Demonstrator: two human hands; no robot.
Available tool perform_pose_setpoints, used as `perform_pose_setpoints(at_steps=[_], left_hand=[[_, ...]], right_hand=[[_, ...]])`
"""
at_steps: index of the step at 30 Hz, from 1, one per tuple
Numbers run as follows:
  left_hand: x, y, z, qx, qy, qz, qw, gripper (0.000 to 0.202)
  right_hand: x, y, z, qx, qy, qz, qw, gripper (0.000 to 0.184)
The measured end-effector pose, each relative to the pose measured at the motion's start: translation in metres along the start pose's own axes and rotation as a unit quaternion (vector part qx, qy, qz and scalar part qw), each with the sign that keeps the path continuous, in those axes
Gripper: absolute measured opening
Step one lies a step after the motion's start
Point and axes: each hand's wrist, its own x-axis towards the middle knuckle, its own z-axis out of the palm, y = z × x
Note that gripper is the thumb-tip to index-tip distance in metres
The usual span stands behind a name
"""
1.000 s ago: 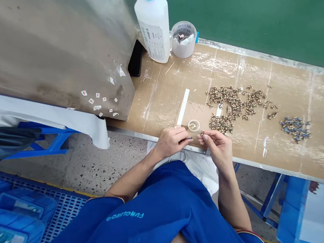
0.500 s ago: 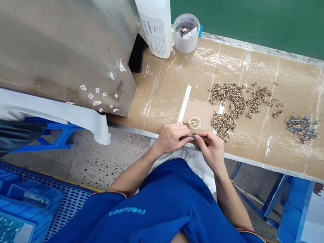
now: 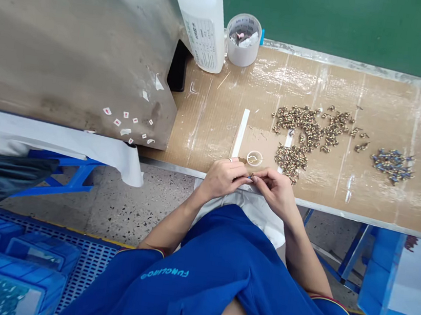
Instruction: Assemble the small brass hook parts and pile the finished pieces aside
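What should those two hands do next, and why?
Probably a small press or twist to finish with the small part: left hand and right hand meet fingertip to fingertip on it at the near edge of the table, the brass-coloured heap lying just beyond the right hand.

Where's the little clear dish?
Head view: the clear dish sits by the front edge of the bench, just beyond the left hand and right hand, between the white strip and a heap of brass parts.
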Motion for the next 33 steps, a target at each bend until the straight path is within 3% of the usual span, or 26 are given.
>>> perform_pose_setpoints(at_steps=[7, 14, 21, 33], left_hand=[[-0.002, -0.004, -0.001, 0.012, -0.012, 0.022, 1.000, 0.050], [-0.003, -0.005, 0.000, 0.010, -0.024, 0.034, 0.999, 0.047], [-0.004, -0.004, -0.001, 0.008, -0.012, 0.028, 1.000, 0.043], [-0.002, 0.001, -0.001, -0.044, 0.016, -0.033, 0.998, 0.037]], right_hand=[[0.000, -0.007, -0.001, -0.071, -0.025, -0.025, 0.997, 0.016], [0.004, -0.014, -0.007, -0.106, -0.085, -0.031, 0.990, 0.018], [0.002, -0.016, -0.001, -0.135, -0.062, -0.028, 0.988, 0.017], [0.003, 0.004, 0.008, 0.041, 0.002, 0.023, 0.999, 0.032]])
